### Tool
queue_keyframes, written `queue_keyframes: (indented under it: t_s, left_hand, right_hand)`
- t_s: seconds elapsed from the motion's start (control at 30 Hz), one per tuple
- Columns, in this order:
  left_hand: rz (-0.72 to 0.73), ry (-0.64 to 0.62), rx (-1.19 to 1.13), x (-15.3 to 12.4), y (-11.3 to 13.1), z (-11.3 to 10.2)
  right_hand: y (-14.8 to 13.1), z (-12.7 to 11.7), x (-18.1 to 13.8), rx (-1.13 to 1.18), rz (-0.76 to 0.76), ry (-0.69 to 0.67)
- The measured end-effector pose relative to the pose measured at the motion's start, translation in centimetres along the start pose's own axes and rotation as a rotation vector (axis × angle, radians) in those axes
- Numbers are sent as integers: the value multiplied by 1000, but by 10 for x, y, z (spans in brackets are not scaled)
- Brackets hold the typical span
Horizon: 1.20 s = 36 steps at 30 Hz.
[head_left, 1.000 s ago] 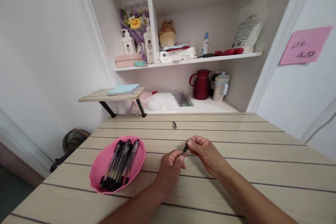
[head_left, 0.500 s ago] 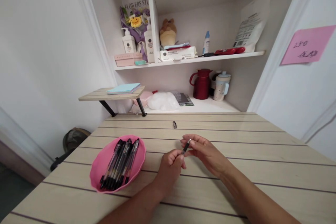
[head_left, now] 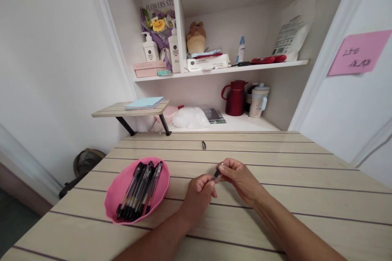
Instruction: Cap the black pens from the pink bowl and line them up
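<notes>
Above the middle of the desk, my left hand (head_left: pixel 199 191) is closed around the barrel of a pen (head_left: pixel 216 173), whose dark grip end slants up to the right. The fingertips of my right hand (head_left: pixel 234 174) pinch that pen's upper end. Most of the barrel is hidden inside my left fist. A small black pen cap (head_left: pixel 203 145) lies on the desk beyond my hands. To the left stands a pink scalloped bowl (head_left: pixel 112 187) with several black-capped clear pens (head_left: pixel 141 189) lying side by side in it.
The slatted wooden desk (head_left: pixel 275 220) runs back to white shelves. A small raised stand (head_left: pixel 104 111) bears pale blue paper (head_left: pixel 145 102) at the back left. A red jug (head_left: pixel 235 98) and a light cup (head_left: pixel 257 102) stand at the back right, near a white plastic bag (head_left: pixel 190 118).
My right fingers have closed from a loose curl into a pinch on the pen's tip end, shifting slightly right. My left hand and the bowl stay put.
</notes>
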<state>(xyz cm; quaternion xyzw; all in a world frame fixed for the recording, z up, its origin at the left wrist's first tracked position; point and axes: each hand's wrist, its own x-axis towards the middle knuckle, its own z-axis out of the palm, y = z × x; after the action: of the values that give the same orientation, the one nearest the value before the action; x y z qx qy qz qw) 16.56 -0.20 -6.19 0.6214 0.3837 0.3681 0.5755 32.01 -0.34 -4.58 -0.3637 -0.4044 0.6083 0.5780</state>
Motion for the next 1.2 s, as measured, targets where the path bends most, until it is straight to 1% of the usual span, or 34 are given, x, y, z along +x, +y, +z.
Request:
queue_keyframes:
  t_s: [0.17, 0.3, 0.5, 0.67, 0.83, 0.97, 1.07, 1.1, 1.13, 1.2]
  left_hand:
    - [-6, -11, -18, 0, -1, 0]
    - [-18, -11, -18, 0, 0, 0]
    - [-14, -5, -28, 0, 0, 1]
    - [-23, 11, 11, 1, -1, 0]
    - [-37, 5, 12, 1, -2, 1]
    - [-77, 22, -33, 0, -1, 3]
    - [-85, 36, -126, 1, -2, 4]
    - [-88, 49, -165, 1, -3, 4]
    - [-93, 67, -207, 2, -4, 4]
    - [-113, 115, -291, 5, -5, 3]
  right_hand:
    - [-1, 1, -1, 44, 14, -63]
    - [-1, 2, -1, -32, 2, -17]
    - [-3, 2, -2, 27, 23, -53]
    - [0, 1, -1, -15, -5, -23]
    - [4, -1, 2, -98, 13, 27]
    - [9, -4, 3, -163, 27, 21]
    - [12, -7, 9, -179, 13, 14]
    - [12, -8, 14, -202, 2, 40]
    - [13, -10, 21, -272, -11, 89]
    - [13, -15, 41, -512, -31, 227]
